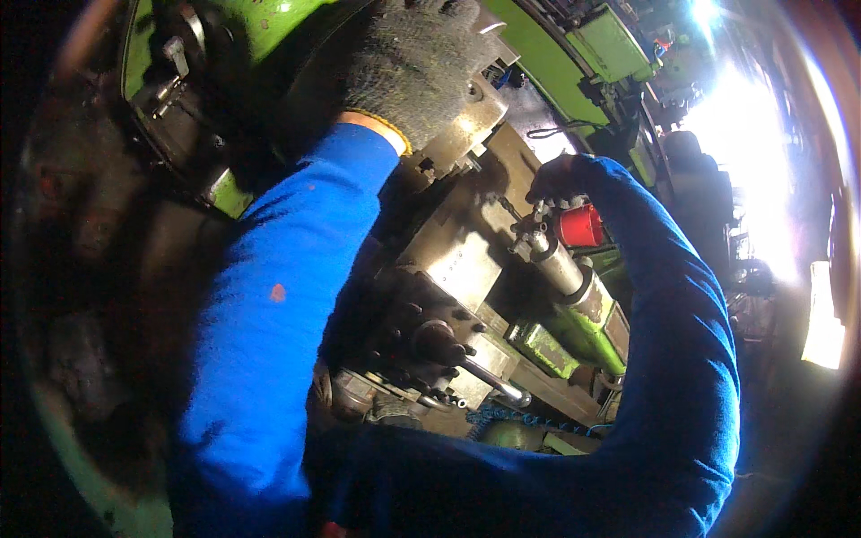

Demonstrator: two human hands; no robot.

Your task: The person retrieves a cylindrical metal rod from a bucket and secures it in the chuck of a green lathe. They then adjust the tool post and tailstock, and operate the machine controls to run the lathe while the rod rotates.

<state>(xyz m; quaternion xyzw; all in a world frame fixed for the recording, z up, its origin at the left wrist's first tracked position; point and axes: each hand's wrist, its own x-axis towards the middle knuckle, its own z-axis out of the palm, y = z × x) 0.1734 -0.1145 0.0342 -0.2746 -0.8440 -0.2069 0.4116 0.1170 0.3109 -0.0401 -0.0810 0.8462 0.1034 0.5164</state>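
My left hand (413, 67), in a dark grey knitted glove with a yellow cuff edge, lies over a steel block-like part (475, 117) of a green lathe. The back of the glove faces up, and its fingers run out of sight at the top edge. Farther right, my right hand (558, 179) is bent inward in deep shadow above the tailstock spindle (556, 264). Directly beside it sits a red cup-shaped object (581, 226). What the fingers of this hand touch cannot be made out. Blue sleeves cover both arms.
A tool post with a shiny lever handle (493, 381) stands in the middle, near my body. The green tailstock body (596, 318) lies under my right arm. Green headstock (269, 27) panels with levers fill the upper left. Blue coiled swarf or cord (502, 414) lies below the lever.
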